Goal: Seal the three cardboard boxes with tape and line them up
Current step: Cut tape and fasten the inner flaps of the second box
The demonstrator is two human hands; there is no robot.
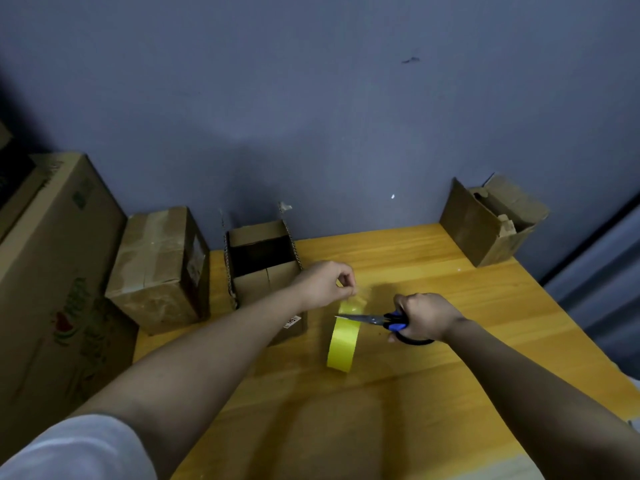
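Your left hand [325, 284] sits just above the tape roll [343, 341], which stands on edge mid-table [485, 306]. Your right hand [424, 318] is right of the roll, its scissors [367, 319] reaching left across the top of it. The open box [263, 268] is far-left of the roll, the taped box [159, 268] left of that, and a third box [488, 223] stands at the far right corner.

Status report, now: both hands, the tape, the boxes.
Left hand pinches the pulled tape end above the yellow roll. Right hand grips scissors, blades at the strip. Middle box and right box unsealed. Nothing blocking.
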